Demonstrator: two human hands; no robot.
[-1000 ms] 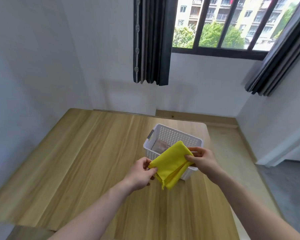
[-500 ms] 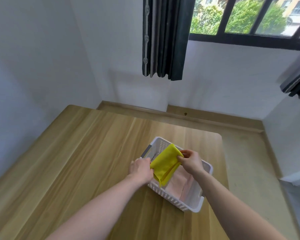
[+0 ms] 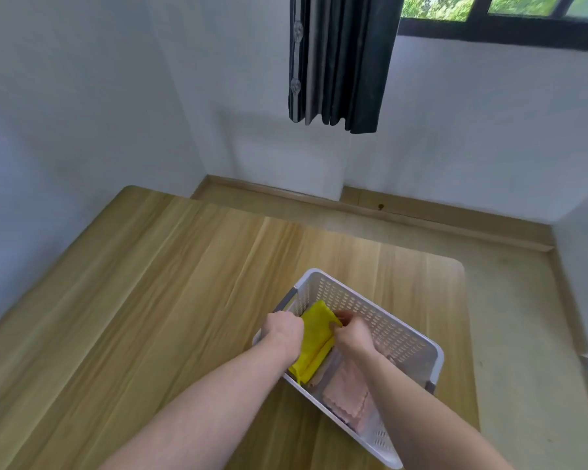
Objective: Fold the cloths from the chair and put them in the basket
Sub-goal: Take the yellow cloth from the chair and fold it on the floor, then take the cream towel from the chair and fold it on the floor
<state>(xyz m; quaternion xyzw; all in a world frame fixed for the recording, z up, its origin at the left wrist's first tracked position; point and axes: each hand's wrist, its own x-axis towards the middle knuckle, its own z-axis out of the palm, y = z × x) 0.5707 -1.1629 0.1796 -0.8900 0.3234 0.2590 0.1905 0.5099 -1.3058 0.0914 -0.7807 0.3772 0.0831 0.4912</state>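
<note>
Both hands are down inside the white basket (image 3: 401, 337), each pinching the folded yellow cloth (image 3: 314, 337). The left hand (image 3: 283, 329) grips the cloth's left edge with its fingers curled under and mostly hidden by the back of the hand, so the exact hold is hard to make out. The right hand (image 3: 352, 334) pinches the cloth's upper right corner between thumb and fingertips. The two hands are close together with the cloth between them, and both bare forearms reach in from the lower edge of the view.

The yellow cloth sits in the left end of the basket, tilted, its far corner raised near the perforated far wall and its lower folded end hanging down toward the near wall. Beside it, in the right part of the basket, a pink cloth (image 3: 347, 395) lies folded flat on the bottom, partly covered by the right forearm.

The basket is rectangular, with perforated walls and a grey handle at each short end. It stands at an angle on the wooden counter (image 3: 157, 300), toward the right side. Beyond the counter are white walls, a wooden skirting board, a dark curtain (image 3: 336, 59) and a window (image 3: 506, 18) with greenery outside.
</note>
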